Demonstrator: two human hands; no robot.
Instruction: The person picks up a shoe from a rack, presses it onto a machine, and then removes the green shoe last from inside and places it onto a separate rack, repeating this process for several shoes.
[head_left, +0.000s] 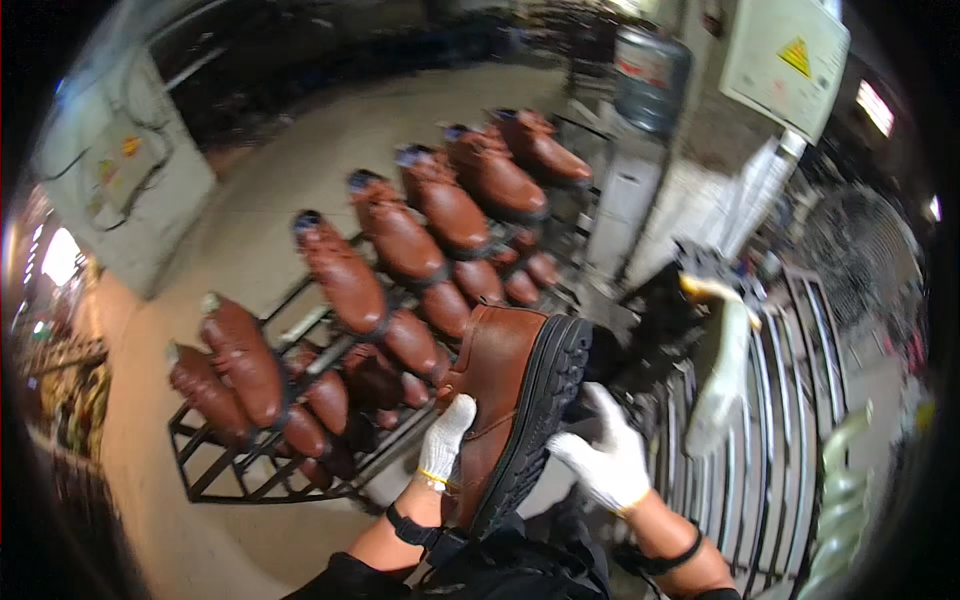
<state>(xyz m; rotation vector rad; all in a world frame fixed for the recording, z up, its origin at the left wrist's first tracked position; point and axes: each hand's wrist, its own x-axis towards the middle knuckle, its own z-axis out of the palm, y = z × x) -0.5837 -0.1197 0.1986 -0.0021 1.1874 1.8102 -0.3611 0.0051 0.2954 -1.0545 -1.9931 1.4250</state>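
Note:
A brown leather boot [497, 375] with a thick black lugged sole [550, 410] is held up in front of me, tilted on its side with the sole facing right. My left hand [448, 438], in a white knit glove, grips its upper from the left; some of the fingers are hidden behind the leather. Just right of the sole is my right hand [608, 458], also gloved in white. Its thumb and fingers are spread, and nothing shows in them. Whether a fingertip touches the sole I cannot tell.
A black metal rack [215, 485] carries several brown boots [345, 285] in tiers, at left and ahead. To the right, a pale green shoe last [718, 385] lies on a slatted metal stand [790, 440]. Behind stand a water bottle dispenser [625, 190], an electrical box [785, 70] and a fan [860, 255].

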